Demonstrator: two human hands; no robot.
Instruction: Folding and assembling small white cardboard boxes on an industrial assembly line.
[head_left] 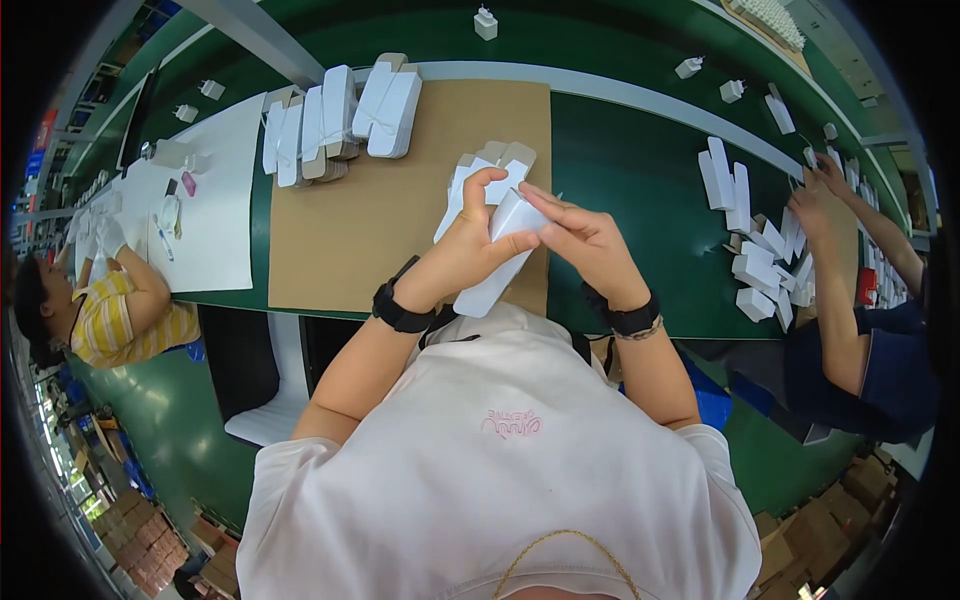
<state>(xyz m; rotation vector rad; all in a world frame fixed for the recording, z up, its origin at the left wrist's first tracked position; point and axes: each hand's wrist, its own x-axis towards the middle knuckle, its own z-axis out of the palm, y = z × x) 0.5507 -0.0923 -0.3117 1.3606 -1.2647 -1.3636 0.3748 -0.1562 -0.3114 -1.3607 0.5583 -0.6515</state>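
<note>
Over the near edge of the table I hold a slim white carton [490, 290], tilted, with its upper end between my hands. My left hand [462, 242] is wrapped round its left side, thumb across the front and index finger crooked above. At the upper right, my right hand [592, 246] grips the carton's end between thumb and fingers. Just beyond lies a small pile of flat white cartons [510, 155] on a brown cardboard sheet [345, 235]. Black bands circle both my wrists.
Banded bundles of flat cartons [388, 105] lie at the sheet's far left. White chargers [485, 24] stand along the green bench beyond. At right, a co-worker's hands [815, 195] work near scattered cartons [755, 268]; at left, a gloved person sits by a white sheet [222, 225].
</note>
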